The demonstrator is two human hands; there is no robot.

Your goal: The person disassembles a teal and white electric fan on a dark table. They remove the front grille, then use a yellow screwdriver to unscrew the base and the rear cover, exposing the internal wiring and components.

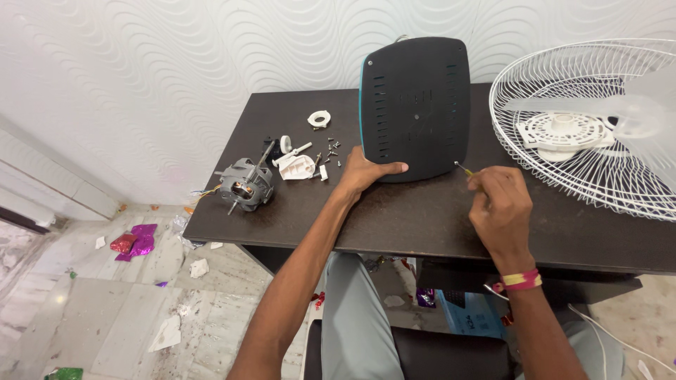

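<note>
Two hands work at a dark brown tabletop [422, 218] set against a white wall with a wavy relief. Largest on it is a white wire fan guard [584, 134], lying flat at the right end with a pale translucent blade over its hub. Next comes a black vented housing panel [417, 105] with a teal edge, standing upright near the middle, its lower rim on the tabletop. The left hand [366, 172] steadies that panel from below, fingers spread flat behind it and the thumb pressed across its bottom front. The right hand [501, 204] is curled tight around a thin screwdriver [463, 169], whose metal tip touches the panel's lower right corner. Farther left lies a grey fan motor [246, 184], then white plastic parts [296, 163], a white ring [318, 119], and a scatter of small screws [331, 151].
</note>
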